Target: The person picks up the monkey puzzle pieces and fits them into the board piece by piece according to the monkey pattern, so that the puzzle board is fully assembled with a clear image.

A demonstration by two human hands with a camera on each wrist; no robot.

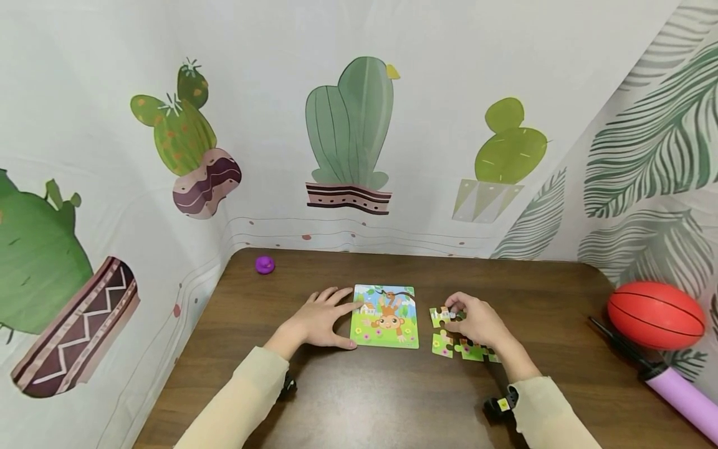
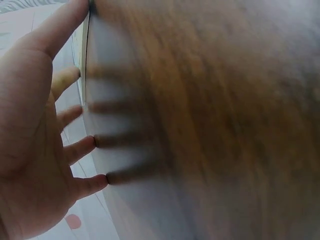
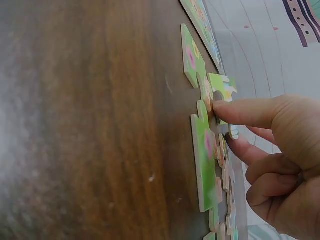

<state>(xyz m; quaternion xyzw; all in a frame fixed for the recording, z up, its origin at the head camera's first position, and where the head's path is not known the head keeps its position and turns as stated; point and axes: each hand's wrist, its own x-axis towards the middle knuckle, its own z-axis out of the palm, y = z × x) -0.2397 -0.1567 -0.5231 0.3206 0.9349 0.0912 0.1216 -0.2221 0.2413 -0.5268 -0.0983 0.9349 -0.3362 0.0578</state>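
A square picture puzzle point(image 1: 384, 317) showing a monkey hanging from a branch lies flat in the middle of the table. My left hand point(image 1: 322, 319) rests at its left side with fingers spread, the thumb and index finger at the edge. In the left wrist view, the fingertips of this left hand point(image 2: 35, 135) touch the wood. To the right of the picture, my right hand point(image 1: 478, 321) pinches a green and white puzzle piece point(image 3: 222, 85) between thumb and fingers, low over the table. Other loose pieces point(image 1: 442, 344) lie below and under this hand, partly hidden by it.
A small purple rubber duck point(image 1: 265, 265) sits at the table's back left corner. Off the right edge are a red ball point(image 1: 656, 315) and a lilac hand pump point(image 1: 681, 396) with a black nozzle. A cactus-print cloth point(image 1: 269, 125) hangs behind the brown table point(image 1: 359, 399).
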